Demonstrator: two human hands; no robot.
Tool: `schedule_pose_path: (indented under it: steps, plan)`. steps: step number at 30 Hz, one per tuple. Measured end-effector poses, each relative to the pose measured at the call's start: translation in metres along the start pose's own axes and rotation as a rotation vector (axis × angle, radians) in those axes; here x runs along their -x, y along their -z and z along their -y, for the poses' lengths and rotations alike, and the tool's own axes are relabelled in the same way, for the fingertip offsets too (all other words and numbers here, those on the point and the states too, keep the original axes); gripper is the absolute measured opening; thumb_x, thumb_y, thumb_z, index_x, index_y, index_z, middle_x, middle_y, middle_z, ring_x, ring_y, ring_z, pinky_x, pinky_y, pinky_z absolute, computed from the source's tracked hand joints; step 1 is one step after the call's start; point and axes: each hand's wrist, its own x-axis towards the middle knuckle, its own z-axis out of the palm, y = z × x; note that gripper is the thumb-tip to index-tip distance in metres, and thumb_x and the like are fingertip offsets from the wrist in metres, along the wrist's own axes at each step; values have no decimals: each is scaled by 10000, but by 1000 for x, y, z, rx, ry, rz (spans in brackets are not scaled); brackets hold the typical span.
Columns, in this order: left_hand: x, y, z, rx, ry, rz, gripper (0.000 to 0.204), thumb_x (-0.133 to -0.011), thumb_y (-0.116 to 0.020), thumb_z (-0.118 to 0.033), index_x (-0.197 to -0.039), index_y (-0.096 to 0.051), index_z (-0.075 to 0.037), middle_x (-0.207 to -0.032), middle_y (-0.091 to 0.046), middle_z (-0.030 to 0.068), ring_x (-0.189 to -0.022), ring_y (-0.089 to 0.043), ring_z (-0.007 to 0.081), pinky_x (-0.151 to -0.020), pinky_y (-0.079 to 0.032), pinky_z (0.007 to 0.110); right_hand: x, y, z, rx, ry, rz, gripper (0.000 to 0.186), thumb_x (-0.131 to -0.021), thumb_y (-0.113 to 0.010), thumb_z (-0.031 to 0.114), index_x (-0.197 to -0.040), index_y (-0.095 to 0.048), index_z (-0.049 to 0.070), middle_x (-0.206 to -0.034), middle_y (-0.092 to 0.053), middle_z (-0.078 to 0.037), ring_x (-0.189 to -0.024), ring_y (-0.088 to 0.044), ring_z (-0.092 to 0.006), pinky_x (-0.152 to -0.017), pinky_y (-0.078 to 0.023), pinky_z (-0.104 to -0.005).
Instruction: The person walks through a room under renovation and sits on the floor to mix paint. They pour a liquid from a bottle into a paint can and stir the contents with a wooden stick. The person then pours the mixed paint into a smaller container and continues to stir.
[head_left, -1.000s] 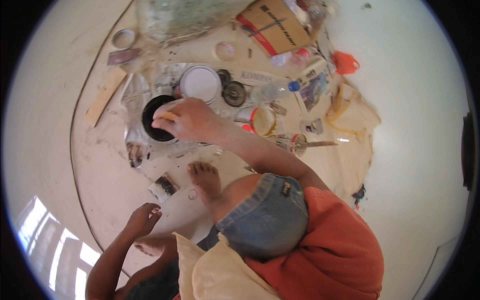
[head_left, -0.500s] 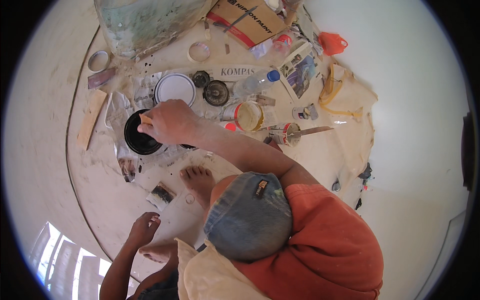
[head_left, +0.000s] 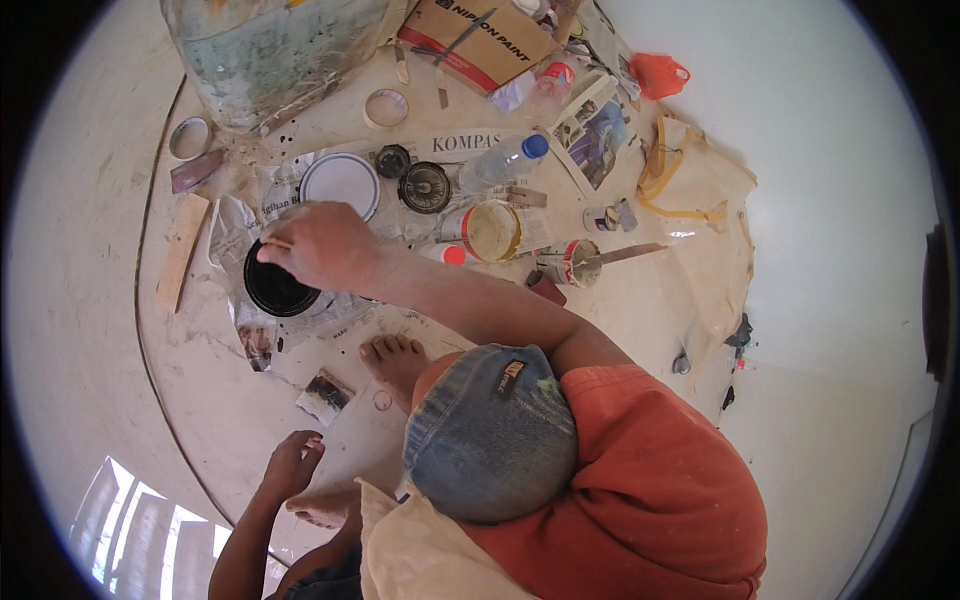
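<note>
Over the open black can point(head_left: 283, 292), my right hand point(head_left: 325, 245) is closed on a light-brown stick point(head_left: 277, 243). Only a short piece of the stick shows at the fingertips, and its lower end is hidden. Dark paint or a similar dark coating lies inside the can, which stands on newspaper point(head_left: 230, 222). A round white lid point(head_left: 340, 187) lies just behind my hand. At the lower left, my left hand point(head_left: 291, 464) hangs above the floor beside my foot point(head_left: 325, 508). Its fingers are loosely bent, with nothing visible in them.
Right of my hand stand a dark round lid point(head_left: 424, 188), a blue-capped plastic bottle point(head_left: 503, 165), an opened tin point(head_left: 493, 232) and a tin with a scraper point(head_left: 620, 256) across it. A wood strip point(head_left: 183, 252) lies left, a carton point(head_left: 480, 45) at the back.
My right hand has shifted slightly left over the black can, and the stick has tipped to lie flatter. The whole view has shifted a little; my left hand keeps its pose.
</note>
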Motion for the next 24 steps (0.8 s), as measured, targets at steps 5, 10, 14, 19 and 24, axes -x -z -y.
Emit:
schedule_pose_path:
  steps: [5, 10, 14, 19, 24]
  plan:
    - [0, 0, 0, 22, -4, -7, 318, -943, -596, -205, -1153, -633, 32, -1117, -667, 206, -1006, -675, 319, -884, -523, 381, 2, 5, 12, 13, -8, 235, 377, -906, -602, 469, -904, -717, 110, -750, -693, -107, -735, -684, -324, -657, -526, -464]
    - [4, 3, 0, 2, 11, -30, 316, -944, -598, -208, -1151, -636, 27, -1111, -668, 203, -996, -675, 319, -880, -521, 384, -4, 12, 8, 41, -24, 33, 385, -916, -594, 470, -853, -706, 108, -725, -674, -133, -714, -668, -346, -656, -519, -470]
    - [2, 0, -4, -27, 7, 10, 299, -966, -588, -197, -1174, -617, 17, -1092, -679, 180, -1004, -671, 277, -891, -524, 370, 5, -2, 4, -122, 80, 26, 428, -926, -587, 470, -828, -703, 70, -721, -670, -147, -721, -665, -354, -662, -518, -465]
    - [3, 2, -1, 10, -6, -35, 312, -939, -607, -200, -1150, -632, 30, -1111, -666, 199, -995, -675, 318, -878, -520, 390, -3, 21, 11, 132, -106, 250, 359, -927, -587, 467, -885, -709, 132, -750, -681, -113, -754, -666, -348, -684, -517, -458]
    - [0, -1, -3, 13, -15, -12, 322, -941, -604, -211, -1158, -631, 25, -1107, -667, 195, -1000, -674, 312, -878, -519, 385, 2, 0, 0, -166, 111, -32, 380, -917, -594, 471, -871, -710, 112, -771, -684, -150, -759, -667, -358, -674, -516, -457]
